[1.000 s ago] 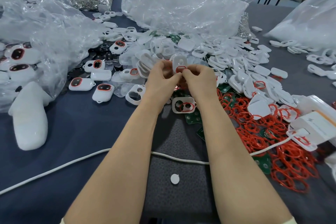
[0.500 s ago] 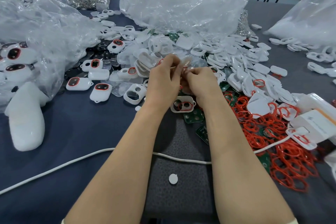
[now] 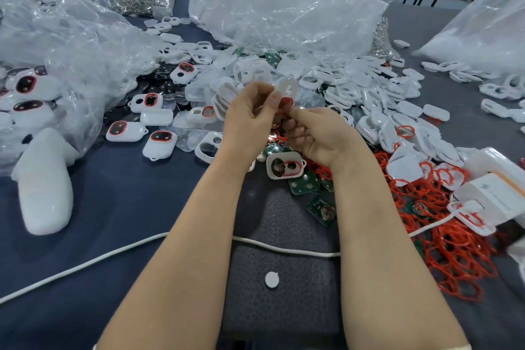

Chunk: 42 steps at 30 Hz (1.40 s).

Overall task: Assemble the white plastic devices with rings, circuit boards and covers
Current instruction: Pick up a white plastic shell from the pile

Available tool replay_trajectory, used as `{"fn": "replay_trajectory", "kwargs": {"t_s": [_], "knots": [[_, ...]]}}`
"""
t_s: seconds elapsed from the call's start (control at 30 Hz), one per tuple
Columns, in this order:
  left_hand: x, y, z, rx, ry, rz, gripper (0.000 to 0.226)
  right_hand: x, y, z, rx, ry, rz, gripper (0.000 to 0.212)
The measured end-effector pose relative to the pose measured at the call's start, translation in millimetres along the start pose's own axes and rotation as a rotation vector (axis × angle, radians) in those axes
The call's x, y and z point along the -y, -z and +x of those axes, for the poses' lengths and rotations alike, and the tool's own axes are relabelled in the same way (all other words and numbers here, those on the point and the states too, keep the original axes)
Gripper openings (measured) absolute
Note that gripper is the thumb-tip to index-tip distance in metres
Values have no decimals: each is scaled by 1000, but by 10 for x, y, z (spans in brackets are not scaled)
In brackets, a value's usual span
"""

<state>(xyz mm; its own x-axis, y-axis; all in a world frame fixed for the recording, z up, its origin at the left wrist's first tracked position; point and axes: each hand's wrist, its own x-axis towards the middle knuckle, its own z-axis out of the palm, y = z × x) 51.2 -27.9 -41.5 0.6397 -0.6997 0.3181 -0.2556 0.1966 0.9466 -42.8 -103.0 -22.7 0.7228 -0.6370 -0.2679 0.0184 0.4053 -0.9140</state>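
Your left hand (image 3: 250, 113) pinched a white cover (image 3: 288, 87). Your right hand (image 3: 324, 133) gripped a red ring (image 3: 286, 101) at its lower edge, just beyond the open shell (image 3: 284, 165).

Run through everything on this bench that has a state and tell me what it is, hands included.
Left hand, pinches white cover, held up.
Right hand, fingers curled, pinches red ring under the cover.
Open shell, lying below the hands, ring inside, uncovered.
Finished devices, closed, lying flat.
Loose rings, tangled heap.
Circuit boards, loose, lying flat.
Cable, slack.
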Motion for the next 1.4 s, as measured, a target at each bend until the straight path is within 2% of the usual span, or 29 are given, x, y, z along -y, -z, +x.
{"fn": "replay_trajectory", "kwargs": {"t_s": [0.1,0.2,0.27,0.37,0.5,0.7,0.83,0.9,1.0,1.17,1.4], "knots": [[14,26,28,17,68,-138,15,17,32,-18,40,-37,52,25],[43,113,91,-49,106,-216,14,25,48,-42,67,-80,106,26],[35,102,80,-49,111,-193,12,2,36,-21,-57,2,15,24],[40,32,38,-25,142,-168,7,-76,-20,35,-309,225,-253,24],[47,-6,28,-18,159,-126,8,-103,-53,64,-437,370,-492,30],[57,-27,20,0,161,-81,20,-111,-68,86,-474,429,-706,28],[100,-25,36,-41,194,-77,16,-149,-84,96,-517,446,-815,25],[111,-26,44,-63,209,-77,13,-163,-100,88,-562,542,-818,18],[99,-20,47,-73,253,-163,7,-177,-141,78,-563,676,-836,9],[84,2,74,-82,410,-466,12,-161,-131,83,-572,686,-854,7],[63,-16,60,-76,403,-388,14,-170,-139,81,-569,692,-910,7]]}}
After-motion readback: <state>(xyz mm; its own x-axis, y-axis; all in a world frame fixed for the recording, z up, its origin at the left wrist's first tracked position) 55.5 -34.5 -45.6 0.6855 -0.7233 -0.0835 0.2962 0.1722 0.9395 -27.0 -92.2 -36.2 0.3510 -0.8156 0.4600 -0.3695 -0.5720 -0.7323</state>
